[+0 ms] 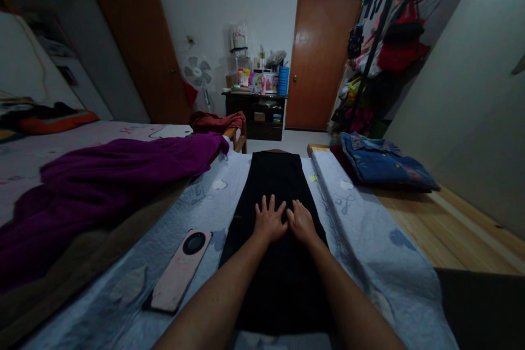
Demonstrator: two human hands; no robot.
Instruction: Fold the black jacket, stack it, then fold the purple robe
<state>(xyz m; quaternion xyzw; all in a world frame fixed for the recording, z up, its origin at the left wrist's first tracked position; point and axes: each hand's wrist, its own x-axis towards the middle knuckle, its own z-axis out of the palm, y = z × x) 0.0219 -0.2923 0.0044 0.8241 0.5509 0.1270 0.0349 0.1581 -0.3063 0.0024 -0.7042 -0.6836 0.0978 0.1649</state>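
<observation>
A black garment (274, 175), folded into a long strip, lies flat on the pale patterned sheet (213, 186) in front of me. Its exact kind I cannot tell. My left hand (269, 220) rests palm down on the cloth with its fingers spread. Beside it my right hand (301, 221) also lies flat on the black cloth, fingers stretched forward and closer together. The two thumbs are near each other. Neither hand grips anything. Left of the garment, a pink phone (180, 270) with a round dark camera ring lies back side up on the sheet.
A purple cloth (135, 167) spreads over the bed at left. Folded denim clothing (381, 161) sits on the wooden board (414, 219) at right. Farther off stand a white fan (199, 72), a dark cabinet (241, 115) with bottles and packets, and a brown door (320, 54).
</observation>
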